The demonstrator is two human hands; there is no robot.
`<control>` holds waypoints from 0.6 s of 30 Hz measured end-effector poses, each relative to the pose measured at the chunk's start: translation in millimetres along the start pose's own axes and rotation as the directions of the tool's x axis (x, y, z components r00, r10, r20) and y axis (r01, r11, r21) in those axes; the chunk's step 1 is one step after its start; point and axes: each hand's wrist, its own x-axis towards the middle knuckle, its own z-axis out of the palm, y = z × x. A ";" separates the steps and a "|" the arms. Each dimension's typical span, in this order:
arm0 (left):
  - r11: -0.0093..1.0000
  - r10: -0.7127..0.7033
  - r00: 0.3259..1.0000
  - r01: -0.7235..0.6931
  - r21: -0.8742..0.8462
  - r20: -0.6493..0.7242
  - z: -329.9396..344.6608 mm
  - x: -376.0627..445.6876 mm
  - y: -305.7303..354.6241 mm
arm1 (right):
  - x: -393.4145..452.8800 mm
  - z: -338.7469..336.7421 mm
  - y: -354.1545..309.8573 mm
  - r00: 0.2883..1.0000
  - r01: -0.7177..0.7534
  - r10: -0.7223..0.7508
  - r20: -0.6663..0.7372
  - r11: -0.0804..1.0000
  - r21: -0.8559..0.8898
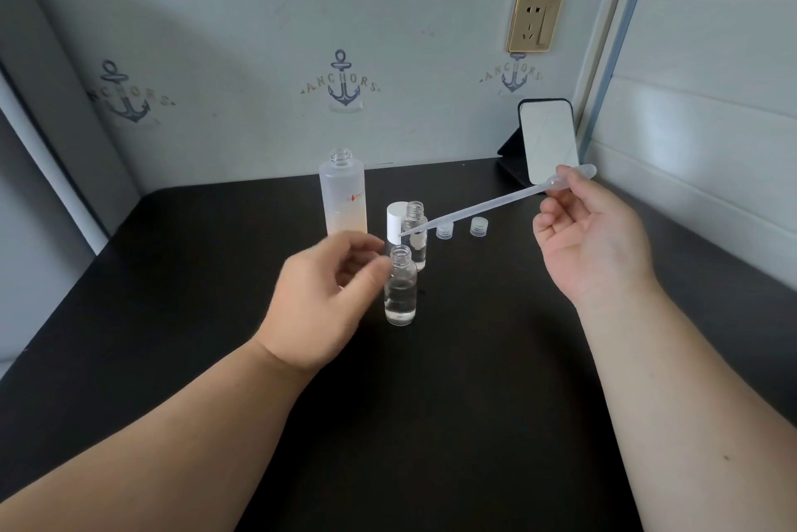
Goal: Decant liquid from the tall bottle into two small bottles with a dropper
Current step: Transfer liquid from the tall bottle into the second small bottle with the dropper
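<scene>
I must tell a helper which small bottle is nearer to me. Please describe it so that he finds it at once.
On the black table, find the tall frosted bottle. In front of it stand two small clear bottles. The nearer small bottle stands beside the left hand, away from the white cap.

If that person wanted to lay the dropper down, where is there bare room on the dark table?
Bare tabletop lies between the two forearms, in front of the near small clear bottle, and left of the tall frosted bottle. It is crowded around the white cap, far small bottle and two clear ribbed caps.
</scene>
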 end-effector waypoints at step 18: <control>0.970 -0.191 0.968 0.212 0.120 -0.162 0.3 26.5 -25.4 | -2.8 2.3 4.4 0.993 -0.043 0.048 0.106 0.998 -0.050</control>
